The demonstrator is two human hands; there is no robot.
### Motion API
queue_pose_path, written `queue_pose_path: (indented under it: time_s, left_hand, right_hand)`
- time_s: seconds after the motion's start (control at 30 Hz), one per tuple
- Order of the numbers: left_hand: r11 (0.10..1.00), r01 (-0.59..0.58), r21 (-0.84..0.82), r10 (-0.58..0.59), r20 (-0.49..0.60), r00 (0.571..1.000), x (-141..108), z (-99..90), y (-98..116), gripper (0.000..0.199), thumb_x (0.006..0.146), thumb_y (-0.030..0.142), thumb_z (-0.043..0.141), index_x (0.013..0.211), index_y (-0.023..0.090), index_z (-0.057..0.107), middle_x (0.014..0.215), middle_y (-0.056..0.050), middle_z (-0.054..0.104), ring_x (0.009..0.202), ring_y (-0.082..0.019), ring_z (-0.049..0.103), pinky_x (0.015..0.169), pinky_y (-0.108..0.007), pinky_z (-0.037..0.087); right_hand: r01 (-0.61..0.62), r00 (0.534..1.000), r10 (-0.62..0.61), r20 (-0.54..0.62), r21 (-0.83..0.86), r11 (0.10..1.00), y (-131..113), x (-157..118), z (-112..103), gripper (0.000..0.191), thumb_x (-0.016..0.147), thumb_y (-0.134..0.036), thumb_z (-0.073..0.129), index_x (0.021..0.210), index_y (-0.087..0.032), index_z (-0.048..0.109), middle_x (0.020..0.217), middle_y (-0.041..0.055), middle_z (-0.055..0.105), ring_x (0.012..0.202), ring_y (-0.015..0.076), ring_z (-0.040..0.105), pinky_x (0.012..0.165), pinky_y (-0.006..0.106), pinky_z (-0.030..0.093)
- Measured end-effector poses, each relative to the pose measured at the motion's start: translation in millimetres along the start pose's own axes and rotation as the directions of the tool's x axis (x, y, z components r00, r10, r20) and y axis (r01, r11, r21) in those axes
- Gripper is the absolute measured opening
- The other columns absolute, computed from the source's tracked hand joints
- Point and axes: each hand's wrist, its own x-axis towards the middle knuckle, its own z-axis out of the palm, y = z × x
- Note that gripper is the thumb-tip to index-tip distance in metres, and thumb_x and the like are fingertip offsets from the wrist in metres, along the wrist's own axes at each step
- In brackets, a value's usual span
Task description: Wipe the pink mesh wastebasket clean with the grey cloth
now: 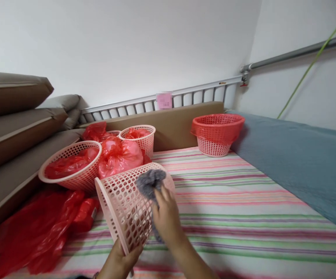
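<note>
I've got left hand (123, 259) clamped on the lower rim of the pink perforated plastic basket (121, 190), tipped on its side over the striped sheet (231, 205); it runs up and right from that grip. Right hand (167, 215) pinches gray cloth (149, 183) against basket wall.

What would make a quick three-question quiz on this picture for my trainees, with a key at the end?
1. Multiple choice: the cloth in the right hand is (a) green, (b) red, (c) grey.
2. True or false: the left hand holds the tipped basket by its rim.
3. Fill the gap: the sheet is patterned with ____.

Key: 1 c, grey; 2 true; 3 stripes.
</note>
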Motion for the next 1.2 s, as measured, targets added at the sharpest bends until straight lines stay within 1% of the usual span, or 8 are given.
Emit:
queue_pose_path:
  time_s: [0.13,0.3,0.47,0.7,0.83,0.97,1.1,1.2]
  left_hand:
    - [0.992,-0.003,0.124,0.01,-0.057,0.998,-2,-4.6,-1,0.037,0.065,0.03,0.073,0.101,0.022,0.068,0.105,-0.005,0.073,0.112,-0.029,0.056,0.102,-0.039,0.04]
    - [0.994,0.009,0.11,0.003,-0.106,0.994,-4,-1.2,9,0.029,0.064,0.021,0.071,0.092,0.019,0.07,0.09,-0.004,0.074,0.101,-0.026,0.06,0.091,-0.032,0.048]
    - [0.992,0.04,0.116,-0.035,-0.043,0.998,-5,-4.6,2,0.038,0.072,0.021,0.066,0.11,0.022,0.065,0.097,-0.006,0.074,0.104,-0.028,0.061,0.085,-0.034,0.052]
    - [0.963,-0.115,0.245,0.075,0.168,0.983,0,-23.6,-48,0.052,0.08,0.015,0.055,0.131,0.026,0.05,0.137,-0.006,0.052,0.134,-0.027,0.034,0.114,-0.046,0.017]
    - [0.959,-0.167,0.229,0.109,0.246,0.963,1,-25.3,-62,0.06,0.081,0.009,0.051,0.137,0.03,0.04,0.147,-0.002,0.038,0.137,-0.024,0.028,0.115,-0.042,0.011]
    - [0.969,-0.199,0.145,0.154,0.274,0.949,4,-26.4,-68,0.06,0.085,0.009,0.048,0.137,0.036,0.036,0.147,0.0,0.037,0.136,-0.023,0.03,0.115,-0.045,0.01]
    - [0.967,-0.253,0.025,0.236,0.276,0.932,6,-26.0,-71,0.058,0.086,0.016,0.051,0.137,0.039,0.036,0.146,0.0,0.04,0.135,-0.023,0.032,0.114,-0.047,0.011]
    - [0.971,-0.226,0.083,0.208,0.185,0.96,3,-30.0,-73,0.048,0.081,0.021,0.059,0.127,0.031,0.053,0.136,-0.004,0.054,0.127,-0.028,0.045,0.111,-0.048,0.024]
  right_hand:
    - [0.115,0.989,-0.117,0.091,0.031,0.993,-64,-26,5,0.043,0.071,-0.013,0.052,0.112,-0.021,0.06,0.134,0.0076,0.048,0.118,0.0283,0.044,0.098,0.045,0.04]
    - [0.166,0.961,-0.184,0.208,0.1,0.981,-74,-26,-1,0.044,0.074,-0.015,0.051,0.117,-0.018,0.058,0.135,0.0103,0.046,0.119,0.0271,0.043,0.097,0.044,0.04]
    - [0.133,0.982,-0.129,0.135,-0.019,0.991,-37,-7,2,0.052,0.073,-0.008,0.043,0.124,-0.016,0.053,0.138,0.0136,0.04,0.123,0.0274,0.038,0.1,0.048,0.036]
    - [-0.161,0.986,0.148,-0.079,-0.202,0.966,74,14,8,0.044,0.08,-0.015,0.038,0.12,-0.012,0.055,0.124,0.0172,0.051,0.113,0.0281,0.046,0.094,0.048,0.041]
    - [-0.26,0.964,0.238,-0.119,-0.232,0.937,99,15,4,0.042,0.081,-0.019,0.038,0.118,-0.012,0.057,0.12,0.016,0.055,0.107,0.028,0.049,0.091,0.047,0.044]
    - [-0.154,0.988,0.148,-0.044,-0.264,0.952,69,16,-2,0.044,0.08,-0.014,0.039,0.121,-0.012,0.054,0.128,0.0159,0.05,0.112,0.0287,0.045,0.094,0.048,0.041]
    - [-0.004,0.996,0.021,0.084,-0.192,0.981,2,5,-3,0.046,0.078,-0.011,0.042,0.121,-0.014,0.054,0.133,0.0152,0.045,0.119,0.0282,0.042,0.098,0.048,0.038]
    - [0.079,0.988,-0.067,0.138,-0.085,0.993,-49,-18,2,0.049,0.072,-0.01,0.047,0.119,-0.019,0.056,0.135,0.0108,0.045,0.119,0.0284,0.042,0.098,0.047,0.038]
